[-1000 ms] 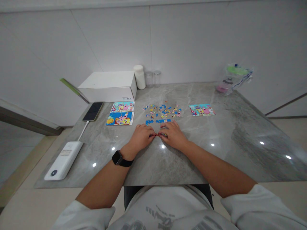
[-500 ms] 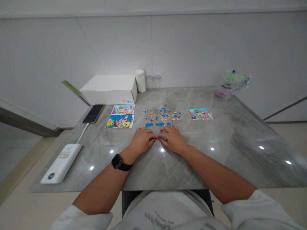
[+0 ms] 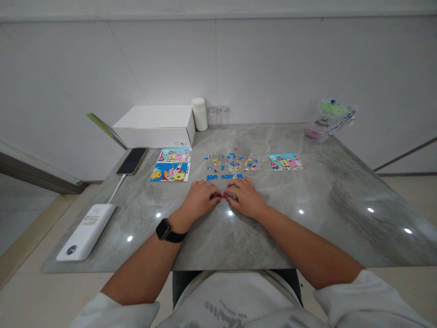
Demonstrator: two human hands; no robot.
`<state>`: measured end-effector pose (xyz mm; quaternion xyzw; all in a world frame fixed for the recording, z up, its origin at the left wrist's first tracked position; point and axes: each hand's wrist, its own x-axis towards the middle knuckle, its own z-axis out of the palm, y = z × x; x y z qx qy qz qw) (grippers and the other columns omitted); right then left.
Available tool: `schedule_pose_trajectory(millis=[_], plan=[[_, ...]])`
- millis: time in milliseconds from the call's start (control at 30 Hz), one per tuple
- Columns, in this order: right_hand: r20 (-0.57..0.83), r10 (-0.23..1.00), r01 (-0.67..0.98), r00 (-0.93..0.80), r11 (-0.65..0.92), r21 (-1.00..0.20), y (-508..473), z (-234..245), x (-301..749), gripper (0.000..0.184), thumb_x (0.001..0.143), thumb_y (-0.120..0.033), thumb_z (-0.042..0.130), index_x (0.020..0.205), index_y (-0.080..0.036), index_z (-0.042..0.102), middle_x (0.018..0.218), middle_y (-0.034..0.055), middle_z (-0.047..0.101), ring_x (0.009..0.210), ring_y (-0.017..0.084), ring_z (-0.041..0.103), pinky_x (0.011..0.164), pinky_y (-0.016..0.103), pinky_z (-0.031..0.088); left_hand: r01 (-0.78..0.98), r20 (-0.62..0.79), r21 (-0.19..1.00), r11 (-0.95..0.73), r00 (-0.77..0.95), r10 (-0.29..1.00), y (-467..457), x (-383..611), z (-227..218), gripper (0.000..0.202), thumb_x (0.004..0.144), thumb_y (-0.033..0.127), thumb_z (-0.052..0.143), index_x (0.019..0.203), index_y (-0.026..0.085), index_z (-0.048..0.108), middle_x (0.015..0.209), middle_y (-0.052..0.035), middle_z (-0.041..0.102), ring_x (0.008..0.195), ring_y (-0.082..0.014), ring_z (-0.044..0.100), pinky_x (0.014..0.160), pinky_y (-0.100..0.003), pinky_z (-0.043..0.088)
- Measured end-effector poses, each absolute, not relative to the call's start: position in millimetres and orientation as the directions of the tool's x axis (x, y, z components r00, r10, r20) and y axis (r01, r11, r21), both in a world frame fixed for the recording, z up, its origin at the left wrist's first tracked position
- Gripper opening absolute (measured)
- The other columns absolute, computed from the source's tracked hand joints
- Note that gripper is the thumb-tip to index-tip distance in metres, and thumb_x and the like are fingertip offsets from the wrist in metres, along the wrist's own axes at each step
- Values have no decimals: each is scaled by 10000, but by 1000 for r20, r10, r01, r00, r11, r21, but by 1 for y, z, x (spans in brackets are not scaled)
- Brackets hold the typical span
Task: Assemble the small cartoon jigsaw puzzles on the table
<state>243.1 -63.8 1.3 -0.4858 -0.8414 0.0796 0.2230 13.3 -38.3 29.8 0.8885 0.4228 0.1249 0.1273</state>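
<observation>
Table: grey marble-look table [image 3: 307, 228] against white wall panels; we sit at its near edge.
Landmark: the scatter of loose puzzle pieces [image 3: 231, 161] at mid-table — all places below are told from it.
Left hand [image 3: 200, 199]: just nearer us than the scatter, fingers curled down and pinching small pieces [image 3: 223, 195] against the right hand's; a dark watch [image 3: 167, 231] on the wrist.
Right hand [image 3: 246, 198]: beside the left, fingertips pressed onto the same small pieces; how tight the pinch is we cannot tell.
Joined blue strip [image 3: 224, 176]: between the scatter and our knuckles, flat on the table.
Change: against the pictures half a second and a second back, both hands sit in nearly the same spot, fingertips together — only the view has shifted a little. We judge the fitting of these pieces is still under way, not finished.
Left of the scatter: two printed pictures [image 3: 172, 165], a phone [image 3: 131, 161], a white box [image 3: 155, 124], a power bank [image 3: 87, 231].
Right of the scatter: another printed picture [image 3: 287, 161]; a plastic bag [image 3: 329, 116] farther off.
</observation>
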Motion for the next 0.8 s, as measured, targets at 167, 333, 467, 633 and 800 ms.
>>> schedule_pose_trajectory(millis=[167, 333, 467, 633, 800], plan=[[289, 867, 798, -407, 491, -349, -64, 4, 244, 120, 978, -285, 702, 1066, -279, 783, 1234, 71, 703, 1229, 271, 607, 1257, 642, 238, 747, 138, 283, -601, 589, 796, -37, 9, 29, 125, 936, 318, 757, 1048, 282, 797, 1129, -55, 767, 1076, -268, 662, 951, -430, 443], [282, 870, 801, -405, 487, -349, -63, 0, 245, 110, 967, -292, 712, 1049, -285, 786, 1227, 71, 698, 1223, 276, 598, 1256, 650, 233, 758, 121, 274, -591, 583, 804, -37, 11, 26, 115, 938, 327, 751, 1031, 304, 816, 1142, -56, 752, 1074, -270, 652, 955, -432, 453], [286, 865, 796, -412, 494, -348, -62, -1, 244, 108, 967, -283, 710, 1042, -288, 788, 1216, 69, 699, 1218, 277, 596, 1253, 650, 239, 761, 116, 279, -585, 578, 807, -39, 13, 28, 105, 934, 321, 758, 1016, 295, 819, 1125, -60, 753, 1066, -278, 653, 948, -437, 454], [299, 859, 790, -415, 504, -349, -64, 2, 244, 109, 968, -267, 704, 1040, -278, 785, 1211, 70, 707, 1217, 272, 601, 1251, 645, 248, 764, 124, 276, -584, 574, 809, -39, 12, 28, 104, 930, 322, 767, 1016, 290, 816, 1110, -57, 756, 1066, -280, 658, 948, -442, 457], [305, 861, 787, -407, 500, -362, -65, 3, 244, 125, 968, -255, 688, 1043, -282, 785, 1223, 69, 712, 1213, 270, 611, 1253, 640, 254, 716, 181, 362, -597, 575, 798, -33, 6, 25, 120, 913, 309, 779, 1024, 274, 810, 1091, -52, 763, 1055, -258, 677, 968, -424, 485]])
